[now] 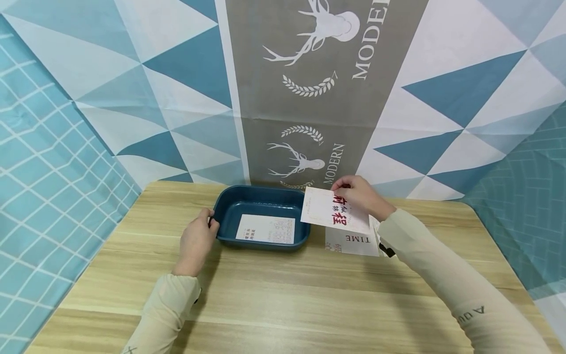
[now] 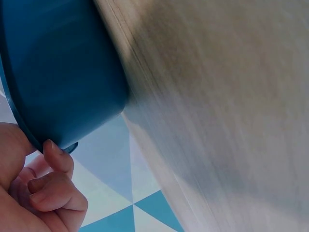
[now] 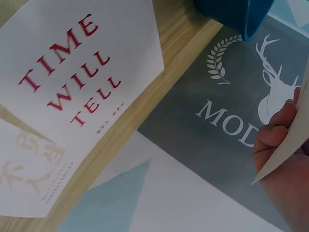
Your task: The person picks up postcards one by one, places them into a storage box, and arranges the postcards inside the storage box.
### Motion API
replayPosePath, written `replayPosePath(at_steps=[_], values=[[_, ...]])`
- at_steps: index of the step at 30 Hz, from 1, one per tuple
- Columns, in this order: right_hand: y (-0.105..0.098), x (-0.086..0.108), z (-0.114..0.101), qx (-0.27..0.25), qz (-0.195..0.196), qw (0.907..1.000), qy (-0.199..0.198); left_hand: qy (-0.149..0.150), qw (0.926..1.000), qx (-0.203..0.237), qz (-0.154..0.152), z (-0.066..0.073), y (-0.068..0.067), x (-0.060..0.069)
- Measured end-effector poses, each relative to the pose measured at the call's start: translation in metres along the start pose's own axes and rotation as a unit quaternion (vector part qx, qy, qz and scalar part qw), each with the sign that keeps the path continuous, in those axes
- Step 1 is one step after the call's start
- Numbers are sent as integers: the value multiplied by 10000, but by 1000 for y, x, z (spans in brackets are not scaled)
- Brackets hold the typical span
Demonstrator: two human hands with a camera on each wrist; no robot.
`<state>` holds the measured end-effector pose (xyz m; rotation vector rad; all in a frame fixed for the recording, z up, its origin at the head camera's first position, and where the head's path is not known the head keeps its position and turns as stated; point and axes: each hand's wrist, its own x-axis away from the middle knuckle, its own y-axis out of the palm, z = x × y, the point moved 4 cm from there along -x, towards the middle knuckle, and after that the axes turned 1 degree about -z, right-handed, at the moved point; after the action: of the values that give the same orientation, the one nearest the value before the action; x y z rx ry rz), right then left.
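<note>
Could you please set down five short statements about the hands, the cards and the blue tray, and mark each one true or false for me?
1. The right hand holds a card with large red characters. True.
2. The left hand grips the left end of the blue tray, as the head view shows it. True.
3. The card with large red characters lies flat in the blue tray. False: the right hand holds it up; a different white card lies in there.
4. The blue tray stands on the wooden table. True.
5. The "TIME WILL TELL" card is inside the blue tray. False: that card lies on the wooden table, to the right of the blue tray.
</note>
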<state>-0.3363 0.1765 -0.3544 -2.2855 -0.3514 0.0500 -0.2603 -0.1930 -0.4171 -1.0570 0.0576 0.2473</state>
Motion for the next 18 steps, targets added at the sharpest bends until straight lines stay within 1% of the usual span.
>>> replayPosePath(at_steps=[5,11,18], values=[[5,-5,-9,-27,0,10000,-66,22,10000,-3,-72,0,0,0],[12,-10,-20,-100,-3,9998,-171,29,10000,7,-71,0,-1,0],[21,-17,-24,-123,-72,9997,-203,24,10000,23,-33,0,0,-1]])
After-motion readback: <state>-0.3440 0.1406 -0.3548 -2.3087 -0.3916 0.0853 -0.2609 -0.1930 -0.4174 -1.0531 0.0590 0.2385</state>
